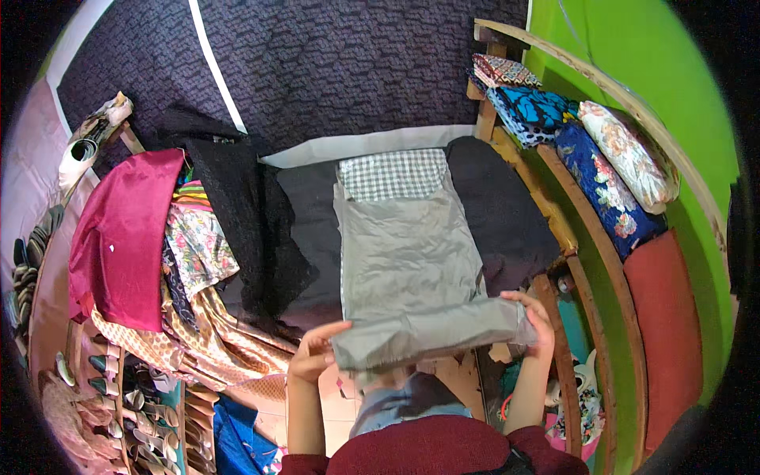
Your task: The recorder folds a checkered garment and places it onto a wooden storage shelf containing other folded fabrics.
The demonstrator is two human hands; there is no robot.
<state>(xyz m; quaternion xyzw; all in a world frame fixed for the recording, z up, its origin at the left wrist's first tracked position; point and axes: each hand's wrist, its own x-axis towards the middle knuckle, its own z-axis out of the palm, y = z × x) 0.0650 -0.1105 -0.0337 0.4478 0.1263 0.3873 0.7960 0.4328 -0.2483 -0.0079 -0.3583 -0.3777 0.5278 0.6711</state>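
Note:
A long grey cloth (408, 245), creased and slightly shiny, lies on a dark padded surface in front of me. Its far end shows a grey-and-white checked side (393, 174). The near end is lifted and doubled over into a thick flat fold (427, 332). My left hand (313, 355) pinches the left corner of that fold, thumb and fingers closed on it. At the opposite end, my right hand (540, 321) grips the fold's right edge, fingers curled round it.
To the left hang a maroon satin cloth (127, 237), a black cloth (237, 214) and a gold patterned cloth (222, 332). Shoes (150, 412) fill a rack at lower left. Folded fabrics (530, 111) and a red cushion (663, 340) rest along the wooden rails (602, 214) at right.

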